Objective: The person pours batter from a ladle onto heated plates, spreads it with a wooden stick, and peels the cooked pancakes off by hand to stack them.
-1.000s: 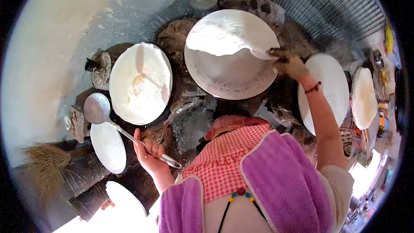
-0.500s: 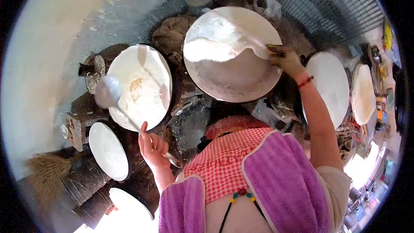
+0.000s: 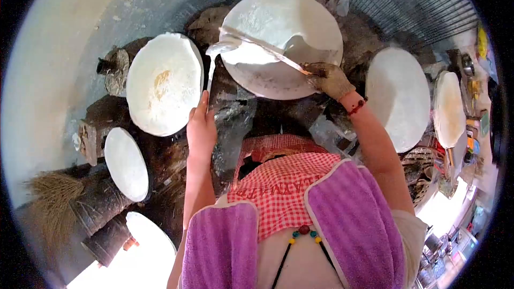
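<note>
My left hand [image 3: 202, 123] is wrapped round the handle of a metal ladle [image 3: 222, 48], whose bowl is at the left edge of the large round pan [image 3: 273, 83]. White batter [image 3: 270, 16] coats much of that pan, and a darker area shows at its lower part. Gloved, my right hand [image 3: 327, 79] grips a long flat stick [image 3: 267, 51] that reaches across the pan to its left rim. Left of the ladle lies a second pan with a white sheet [image 3: 184, 88], brownish in the middle.
At the right are a white-covered pan [image 3: 399, 101] and a pale oval stack [image 3: 450, 109]. Two smaller white discs [image 3: 126, 163] [image 3: 152, 238] lie at the lower left, near a straw broom [image 3: 53, 203]. A wire rack [image 3: 396, 0] stands at the upper right.
My left hand and the ladle have moved up and right, from the left pan to the large pan. My right hand has moved down and left, and the long stick now shows across the pan.
</note>
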Motion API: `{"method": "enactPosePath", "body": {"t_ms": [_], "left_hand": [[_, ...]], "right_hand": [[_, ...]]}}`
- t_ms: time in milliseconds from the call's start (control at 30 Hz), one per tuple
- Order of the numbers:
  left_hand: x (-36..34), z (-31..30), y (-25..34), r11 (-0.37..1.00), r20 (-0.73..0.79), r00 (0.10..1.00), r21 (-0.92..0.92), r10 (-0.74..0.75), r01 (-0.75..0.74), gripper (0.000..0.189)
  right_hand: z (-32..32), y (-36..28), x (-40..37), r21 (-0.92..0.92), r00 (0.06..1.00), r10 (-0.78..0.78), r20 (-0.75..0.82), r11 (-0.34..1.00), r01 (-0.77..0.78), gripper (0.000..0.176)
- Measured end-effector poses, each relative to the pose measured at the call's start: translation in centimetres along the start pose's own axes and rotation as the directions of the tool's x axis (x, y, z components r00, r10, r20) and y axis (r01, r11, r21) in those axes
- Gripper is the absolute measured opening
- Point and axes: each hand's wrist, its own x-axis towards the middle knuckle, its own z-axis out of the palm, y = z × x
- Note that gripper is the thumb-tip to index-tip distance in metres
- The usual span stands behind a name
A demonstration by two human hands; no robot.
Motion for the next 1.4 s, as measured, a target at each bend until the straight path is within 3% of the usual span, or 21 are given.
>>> {"method": "enactPosePath", "body": {"t_ms": [33, 200, 267, 300, 400, 467, 500, 533, 567, 600, 667, 700, 767, 867, 967, 1100, 1133, 1167, 1267, 1333, 1400], "left_hand": [[-0.8, 0.6, -0.4, 0.999, -0.039, 0.998, -0.013, 0.041, -0.041, 0.049], [-5.8, 0.4, -1.8, 0.972, 0.107, 0.994, -0.233, 0.009, 0.017, 0.053], [-7.0, -0.9, -0.8, 0.97, 0.273, 0.962, -0.229, -0.014, 0.079, 0.054], [-7.0, -0.5, -1.0, 0.969, 0.287, 0.958, -0.237, 0.001, 0.07, 0.054], [-5.3, 0.9, -1.4, 0.956, 0.401, 0.897, -0.285, 0.186, -0.07, 0.054], [-2.5, 4.2, -3.2, 0.893, 0.314, 0.884, -0.399, 0.346, -0.208, 0.053], [-2.0, 5.0, -4.0, 0.802, 0.182, 0.858, -0.487, 0.48, -0.346, 0.052], [-2.1, 3.6, -3.8, 0.795, 0.176, 0.859, -0.5, 0.482, -0.343, 0.052], [-2.2, 0.9, -2.7, 0.658, 0.342, 0.896, -0.749, 0.282, 0.079, 0.049], [-2.6, -1.6, -2.1, 0.356, 0.558, 0.818, -0.8, 0.144, 0.483, 0.047], [-3.5, -4.8, -2.6, 0.234, 0.431, 0.897, -0.886, 0.094, 0.401, 0.044], [-3.6, -6.0, -3.5, 0.247, 0.359, 0.933, -0.908, 0.038, 0.34, 0.045], [-3.4, -7.9, -6.2, 0.093, 0.384, 0.923, -0.92, 0.026, 0.381, 0.042], [-4.7, -9.6, -9.6, 0.08, 0.34, 0.927, -0.931, -0.159, 0.356, 0.042], [-7.1, -10.3, -13.2, 0.057, 0.329, 0.909, -0.934, -0.258, 0.354, 0.04], [-9.7, -11.0, -15.5, 0.028, 0.321, 0.859, -0.932, -0.399, 0.361, 0.04], [-10.1, -11.1, -16.0, 0.007, 0.316, 0.861, -0.938, -0.399, 0.348, 0.04], [-10.4, -11.3, -16.3, -0.012, 0.31, 0.863, -0.943, -0.399, 0.333, 0.04], [-10.2, -11.7, -15.9, -0.029, 0.271, 0.888, -0.959, -0.37, 0.28, 0.041], [-10.0, -11.9, -15.2, -0.037, 0.258, 0.898, -0.964, -0.357, 0.263, 0.041], [-9.8, -12.0, -15.0, -0.035, 0.211, 0.942, -0.977, -0.262, 0.209, 0.041]], "right_hand": [[0.8, -0.6, -0.6, -0.113, 0.992, -0.116, 0.046, 0.986, 0.121, 0.036], [0.5, -0.7, -8.4, 0.083, 0.978, 0.183, 0.102, 0.978, -0.191, 0.038], [1.4, -1.8, -13.0, -0.311, 0.968, 0.252, 0.002, 0.92, -0.239, 0.042], [3.2, -0.7, -15.8, -0.313, 0.963, 0.269, -0.011, 0.914, -0.259, 0.042], [10.5, 3.2, -19.5, -0.308, 0.82, 0.541, -0.189, 0.76, -0.572, 0.049], [15.1, 2.0, -19.7, 0.146, 0.57, 0.782, -0.253, 0.614, -0.776, 0.055], [19.0, 6.2, -19.5, 0.455, 0.665, 0.664, -0.341, 0.736, -0.502, 0.058], [19.0, 1.8, -17.0, 0.485, 0.587, 0.705, -0.398, 0.705, -0.518, 0.057], [18.2, -2.4, -14.1, 0.363, 0.627, 0.635, -0.451, 0.772, -0.521, 0.053], [19.2, -2.4, -11.4, 0.622, 0.726, 0.582, -0.366, 0.733, -0.273, 0.048], [20.5, -6.7, -6.0, 0.84, 0.843, 0.518, -0.147, 0.515, -0.17, 0.039], [21.6, -8.5, -3.7, 0.812, 0.907, 0.405, -0.116, 0.564, -0.148, 0.035], [23.2, -13.6, -0.2, 0.906, 0.886, 0.458, 0.071, 0.342, -0.249, 0.025], [26.5, -12.7, 2.1, 0.844, 0.864, 0.503, -0.016, 0.47, -0.258, 0.024], [26.6, -12.0, -3.1, 0.971, 0.802, 0.59, 0.089, 0.128, -0.202, 0.029], [23.1, -9.5, -11.1, 0.89, 0.591, 0.785, -0.188, 0.39, -0.235, 0.027], [22.2, -5.6, -12.6, 0.843, 0.664, 0.702, -0.258, 0.499, -0.201, 0.04], [19.3, -6.0, -13.3, 0.819, 0.68, 0.724, -0.116, 0.457, -0.346, 0.033], [15.1, 0.6, -12.6, 0.927, 0.719, 0.693, -0.054, 0.302, -0.221, 0.029], [10.8, -4.3, -11.2, 0.507, 0.549, 0.79, -0.272, 0.603, -0.616, 0.032], [10.5, -0.5, -10.0, 0.48, 0.513, 0.781, -0.355, 0.623, -0.617, 0.037]]}}
